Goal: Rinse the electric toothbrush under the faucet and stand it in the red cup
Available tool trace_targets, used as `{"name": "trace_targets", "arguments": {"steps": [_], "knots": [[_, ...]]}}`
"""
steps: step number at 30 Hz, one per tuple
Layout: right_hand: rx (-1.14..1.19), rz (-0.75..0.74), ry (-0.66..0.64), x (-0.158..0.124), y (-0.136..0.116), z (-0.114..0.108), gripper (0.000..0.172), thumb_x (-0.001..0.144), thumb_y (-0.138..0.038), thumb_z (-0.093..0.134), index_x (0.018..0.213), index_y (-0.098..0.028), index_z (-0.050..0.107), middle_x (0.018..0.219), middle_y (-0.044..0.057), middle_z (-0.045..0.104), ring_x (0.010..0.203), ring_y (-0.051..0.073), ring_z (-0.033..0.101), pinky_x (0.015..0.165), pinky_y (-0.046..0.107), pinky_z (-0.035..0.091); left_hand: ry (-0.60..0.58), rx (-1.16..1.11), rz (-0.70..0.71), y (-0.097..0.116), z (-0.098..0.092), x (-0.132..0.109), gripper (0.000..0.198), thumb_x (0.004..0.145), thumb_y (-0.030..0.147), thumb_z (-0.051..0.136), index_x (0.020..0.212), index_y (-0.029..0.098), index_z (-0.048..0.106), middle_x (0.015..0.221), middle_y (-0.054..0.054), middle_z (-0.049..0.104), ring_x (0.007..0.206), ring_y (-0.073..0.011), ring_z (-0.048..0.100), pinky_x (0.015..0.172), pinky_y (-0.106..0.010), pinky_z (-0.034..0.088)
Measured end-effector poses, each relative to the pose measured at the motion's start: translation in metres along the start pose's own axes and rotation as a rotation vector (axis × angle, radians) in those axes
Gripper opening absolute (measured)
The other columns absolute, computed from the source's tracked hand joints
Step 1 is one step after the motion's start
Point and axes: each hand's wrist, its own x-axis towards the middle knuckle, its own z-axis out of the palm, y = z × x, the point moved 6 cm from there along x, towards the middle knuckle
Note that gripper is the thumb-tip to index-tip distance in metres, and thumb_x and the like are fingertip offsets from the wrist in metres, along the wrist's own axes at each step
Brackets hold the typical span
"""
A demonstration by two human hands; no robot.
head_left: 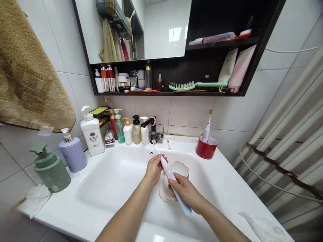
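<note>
An electric toothbrush [168, 169] with a pink and pale blue handle is held over the white sink [113, 174], its head pointing up and away toward the black faucet. My right hand [185, 190] is wrapped round the lower part of its handle. The fingers of my left hand [154, 168] are closed on its upper end, near the neck. Under the toothbrush, in the basin, a round cup [180, 167] stands by a pale tray [165, 193], both partly hidden by the hands and the handle.
A red cup [207, 149] holding another electric toothbrush [207, 131] stands at the back right of the counter. Pump bottles line the back and left edges, among them a green one [51, 171]. Crumpled plastic [262, 228] lies at the right. A dark cabinet [151, 94] hangs above.
</note>
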Motion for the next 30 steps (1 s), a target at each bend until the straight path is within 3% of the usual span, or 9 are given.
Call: {"name": "trace_targets", "arguments": {"steps": [6, 11, 15, 20, 25, 30], "knots": [[-0.166, -0.053, 0.051, 0.003, 0.004, -0.002, 0.015, 0.068, -0.034, 0.038, 0.07, -0.018, 0.04, 0.058, -0.003, 0.044, 0.042, 0.006, 0.042, 0.037, 0.017, 0.035, 0.081, -0.027, -0.002, 0.0, -0.008, 0.005, 0.013, 0.06, 0.023, 0.052, 0.067, 0.012, 0.051, 0.058, -0.003, 0.056, 0.057, -0.0109, 0.054, 0.063, -0.027, 0.042], [-0.129, -0.044, 0.015, 0.005, 0.009, 0.003, 0.017, 0.069, -0.035, 0.033, 0.068, -0.018, 0.038, 0.058, -0.003, 0.043, 0.039, 0.005, 0.04, 0.035, 0.018, 0.034, 0.124, -0.053, -0.004, -0.001, -0.009, 0.004, 0.009, 0.062, 0.02, 0.049, 0.064, 0.012, 0.051, 0.055, -0.001, 0.055, 0.053, -0.0097, 0.053, 0.062, -0.026, 0.043], [-0.237, -0.076, 0.092, 0.006, 0.007, -0.001, 0.013, 0.068, -0.031, 0.036, 0.071, -0.019, 0.039, 0.055, -0.004, 0.042, 0.04, 0.005, 0.041, 0.035, 0.017, 0.033, 0.154, -0.078, -0.006, -0.002, -0.011, 0.005, 0.007, 0.063, 0.019, 0.048, 0.065, 0.012, 0.051, 0.056, -0.001, 0.055, 0.053, -0.009, 0.054, 0.061, -0.024, 0.043], [-0.155, -0.028, 0.017, 0.007, 0.009, 0.004, 0.015, 0.07, -0.032, 0.031, 0.071, -0.018, 0.039, 0.059, -0.003, 0.043, 0.039, 0.005, 0.041, 0.034, 0.017, 0.034, 0.19, -0.089, -0.017, -0.003, -0.012, 0.004, 0.006, 0.064, 0.017, 0.047, 0.064, 0.012, 0.05, 0.054, 0.0, 0.054, 0.05, -0.0079, 0.053, 0.057, -0.021, 0.043], [-0.237, -0.085, 0.113, 0.007, 0.006, 0.001, 0.014, 0.069, -0.03, 0.035, 0.076, -0.019, 0.041, 0.055, -0.004, 0.041, 0.038, 0.006, 0.041, 0.033, 0.017, 0.032, 0.199, -0.113, -0.02, -0.003, -0.011, 0.004, 0.006, 0.065, 0.016, 0.046, 0.064, 0.012, 0.051, 0.054, -0.001, 0.054, 0.051, -0.0083, 0.053, 0.056, -0.021, 0.043], [-0.063, 0.016, -0.016, 0.006, 0.012, 0.009, 0.019, 0.071, -0.034, 0.032, 0.075, -0.017, 0.04, 0.058, -0.003, 0.041, 0.038, 0.005, 0.041, 0.033, 0.017, 0.033, 0.22, -0.148, -0.001, -0.002, -0.014, 0.005, 0.005, 0.063, 0.015, 0.048, 0.062, 0.011, 0.05, 0.051, 0.0, 0.052, 0.048, -0.0082, 0.051, 0.053, -0.021, 0.043]]}}
